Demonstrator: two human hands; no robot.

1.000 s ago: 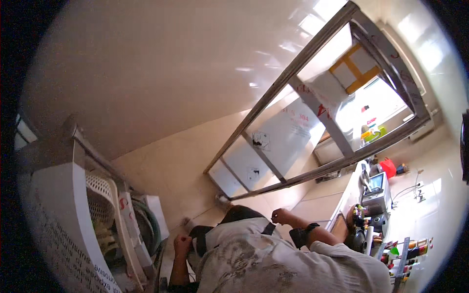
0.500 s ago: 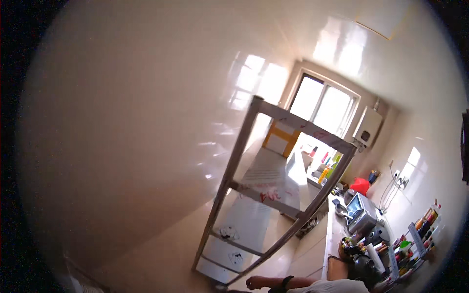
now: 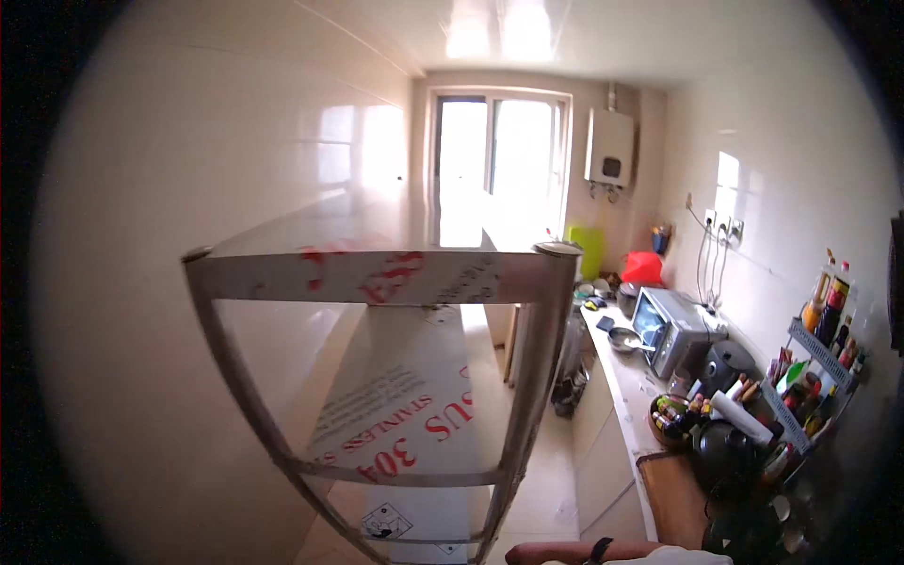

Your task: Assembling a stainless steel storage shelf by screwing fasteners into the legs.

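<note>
— facing a steel rack (image 3: pixel 381 278) that stands by the left wall, counter (image 3: pixel 626 395) to its right.
— and the hands?
— only the right forearm (image 3: pixel 565 552) shows, low by the rack's foot; its grip can't be told. seemingly the approach: grasping means reaching a post first.

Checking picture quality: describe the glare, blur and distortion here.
Head view: the window is blown out white, its glare washing over the metal rack's top shelf; straight rack legs bow toward the rim; the counter clutter looks soft; corners are black.
</note>
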